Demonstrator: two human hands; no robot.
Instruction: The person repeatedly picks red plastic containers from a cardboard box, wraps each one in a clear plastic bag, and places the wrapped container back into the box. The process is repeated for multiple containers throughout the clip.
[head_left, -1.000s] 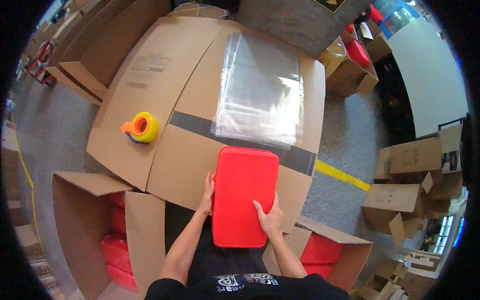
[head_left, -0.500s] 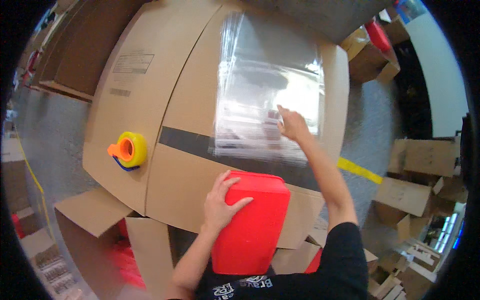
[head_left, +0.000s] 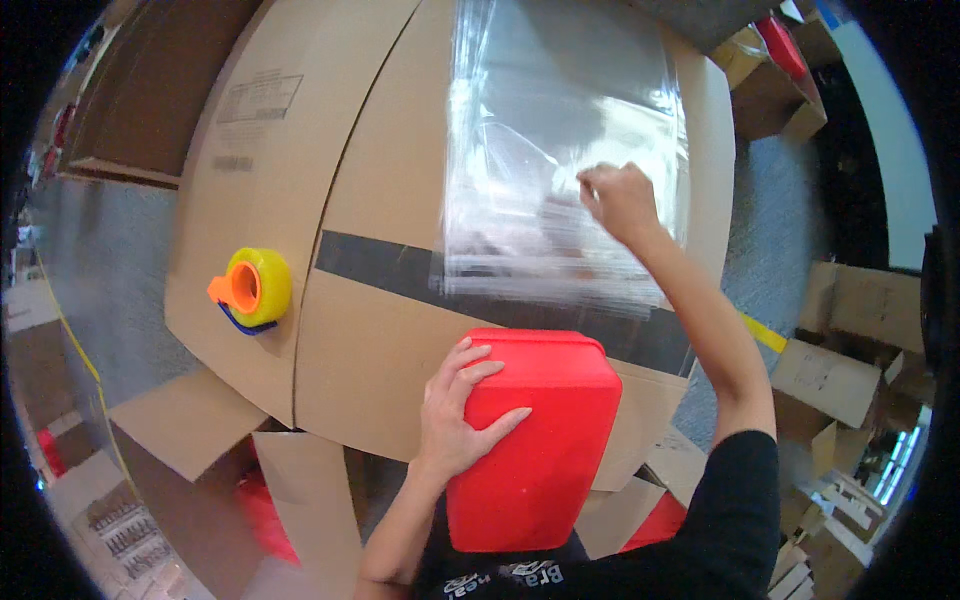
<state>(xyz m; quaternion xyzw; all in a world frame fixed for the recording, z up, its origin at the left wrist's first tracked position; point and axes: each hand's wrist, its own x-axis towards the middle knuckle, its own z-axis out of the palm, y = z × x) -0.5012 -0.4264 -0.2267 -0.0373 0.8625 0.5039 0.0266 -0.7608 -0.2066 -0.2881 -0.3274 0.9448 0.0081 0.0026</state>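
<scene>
A red plastic bin (head_left: 540, 450) stands against my front at the near edge of the cardboard. My left hand (head_left: 462, 415) grips its left side, fingers over the far rim and thumb lying on the face. Over a stack of clear plastic bags (head_left: 540, 220), my right hand (head_left: 622, 205) is closed, thumb and fingers pinched together. Creases run across the top bag beside those fingertips, and it seems caught in the pinch. Some of the stack is washed out by glare.
A yellow tape roll with an orange dispenser (head_left: 258, 290) sits on the left of the cardboard surface (head_left: 385, 350). An open carton (head_left: 190, 470) with red items is at the near left. More cartons (head_left: 830, 380) crowd the right, and a brown box (head_left: 150, 100) is at the far left.
My right hand has gone from a pointing finger on the bags to a closed pinch, slightly farther and right. The top bag has creased. My left hand stays on the bin.
</scene>
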